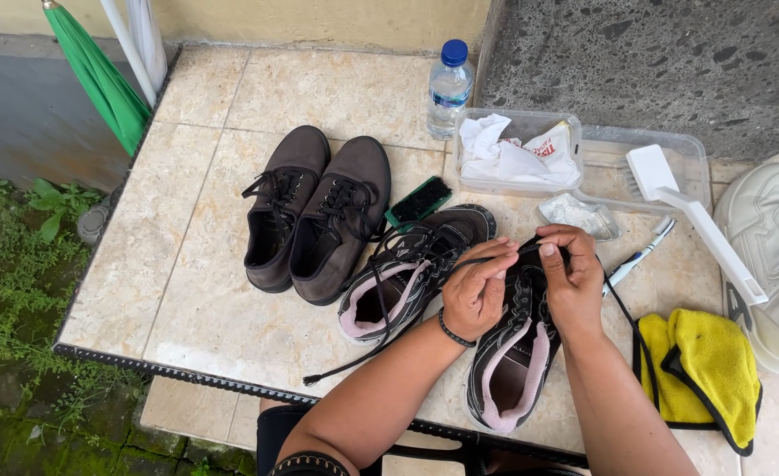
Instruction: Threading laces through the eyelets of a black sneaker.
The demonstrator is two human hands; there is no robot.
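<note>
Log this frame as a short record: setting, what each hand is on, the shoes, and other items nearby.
setting: tiled table outdoors, seen from above
left hand: pinching a black shoelace over the black-and-pink sneaker
right hand: fingers on the same sneaker's lacing
other shoes: second black-and-pink sneaker, brown pair, white shoe at right edge
nearby: water bottle, clear containers, white brush, yellow cloth, pen

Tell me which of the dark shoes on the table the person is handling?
The black sneaker with pink lining nearest the table's front edge. Both hands, left hand and right hand, grip its lace; its twin and the brown pair lie untouched.
</note>
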